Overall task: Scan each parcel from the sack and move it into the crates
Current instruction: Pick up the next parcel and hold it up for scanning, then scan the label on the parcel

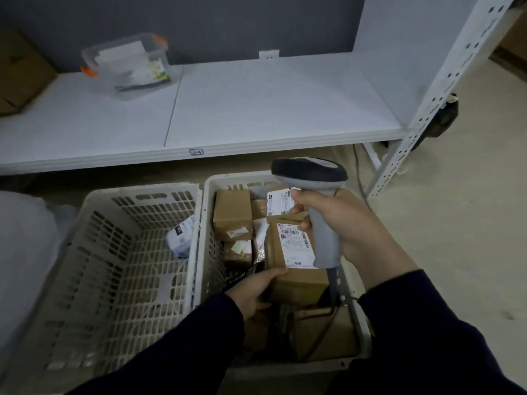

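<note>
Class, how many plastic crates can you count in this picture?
2. The left crate holds one white parcel. The right crate stands right beside it and holds several cardboard parcels. Others may lie outside the view.

You have one view only, a wide-angle camera worn on your head, looking forward and steeply down. It hangs close over the left crate [94, 266] and right crate [211, 181] on the floor [456, 238]. Your left hand [253, 292], gripping a parcel [296, 280], and right hand [350, 223], round the scanner [309, 169], sit nearest. The front edge of the shelf [256, 109] crosses mid-frame, farther off.
</note>
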